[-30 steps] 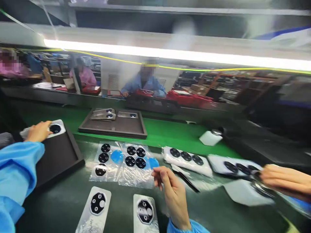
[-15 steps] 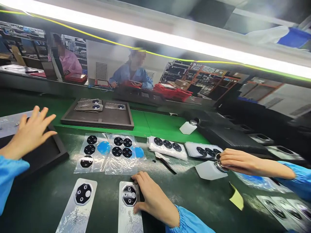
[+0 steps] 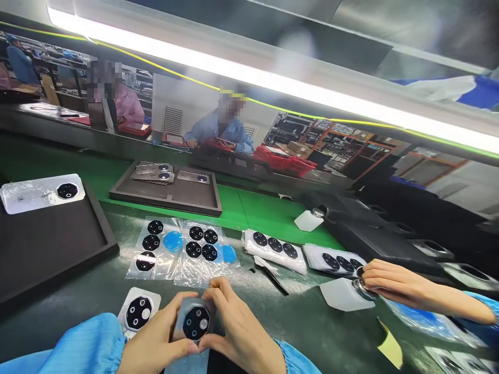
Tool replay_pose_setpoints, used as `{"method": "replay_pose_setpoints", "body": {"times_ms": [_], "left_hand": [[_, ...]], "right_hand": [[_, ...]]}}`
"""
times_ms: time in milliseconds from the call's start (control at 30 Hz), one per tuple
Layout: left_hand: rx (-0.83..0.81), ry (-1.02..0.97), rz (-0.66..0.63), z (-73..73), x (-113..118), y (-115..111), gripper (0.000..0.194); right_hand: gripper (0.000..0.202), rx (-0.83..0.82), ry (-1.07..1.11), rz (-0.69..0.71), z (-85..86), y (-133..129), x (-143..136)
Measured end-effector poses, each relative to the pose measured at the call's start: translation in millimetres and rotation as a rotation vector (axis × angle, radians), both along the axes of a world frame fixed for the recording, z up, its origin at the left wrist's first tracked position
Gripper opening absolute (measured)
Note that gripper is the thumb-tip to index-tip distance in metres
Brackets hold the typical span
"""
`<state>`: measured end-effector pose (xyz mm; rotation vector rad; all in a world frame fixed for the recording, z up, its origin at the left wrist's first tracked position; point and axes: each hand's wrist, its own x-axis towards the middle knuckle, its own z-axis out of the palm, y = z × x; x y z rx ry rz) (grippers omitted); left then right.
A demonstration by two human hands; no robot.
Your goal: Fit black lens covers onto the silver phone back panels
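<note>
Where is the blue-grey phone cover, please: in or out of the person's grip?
In: left hand and right hand grip opposite sides of the phone cover.

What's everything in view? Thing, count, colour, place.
Worktable: 1, dark green, foreground
Trays: 2, dark, left
Phone back panels: several, silvery, bottom centre, trays, lower right
Loose camera discs: 7, black, on clear film sheets, left
Round tabs: 2, blue, same sheets
Film stacks: 2, white, centre right
Slim tool: 1, black, near stacks
Bottles: 2, white, right of centre
Curled paper: 1, yellow, lower right
Film packet: 1 or more, blue, right
Tube lamp: 1, white, overhead
Cable: 1, yellow, beneath lamp
People: at least 3, pink/blue clothing, background
Co-worker's hand: 1, blue cuff, at nearer bottle
Left hand, right hand: 2, blue cuffs, holding bottom panel
</note>
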<state>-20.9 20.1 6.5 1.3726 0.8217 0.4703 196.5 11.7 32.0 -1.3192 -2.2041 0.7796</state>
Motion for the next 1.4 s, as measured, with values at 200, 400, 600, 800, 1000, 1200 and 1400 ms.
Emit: {"method": "replay_pose_setpoints", "body": {"times_ms": [200, 400, 600, 800, 1000, 1200, 1400], "left_hand": [[-0.054, -0.049, 0.103, -4.8, 3.4, 6.9, 0.073], [-0.119, -0.181, 0.089, -9.1, 3.9, 7.0, 0.071], [-0.145, -0.161, 0.075, -10.2, 1.2, 4.5, 0.068], [-0.137, -0.094, 0.097, -8.9, 1.1, 3.4, 0.071], [-0.099, -0.056, 0.113, -9.4, 0.1, 3.7, 0.073], [-0.116, -0.133, 0.108, -16.3, 0.1, 3.5, 0.069], [-0.238, -0.305, 0.135, -14.7, 3.0, 3.8, 0.078]], "right_hand": [[0.042, 0.014, -0.117, -0.199, -3.7, 84.1, 24.4], [0.044, -0.055, -0.257, -0.265, -25.4, 133.1, 27.1], [0.045, -0.109, -0.288, -0.243, -28.3, 143.5, 27.0], [0.040, -0.017, -0.242, -0.234, -30.4, 130.8, 21.9], [0.044, 0.128, -0.140, -0.199, -37.5, 100.9, 20.5], [0.052, 0.150, -0.040, -0.169, -45.7, 98.7, 27.4], [0.044, 0.192, 0.064, -0.253, -31.2, 81.7, 26.4]]}}
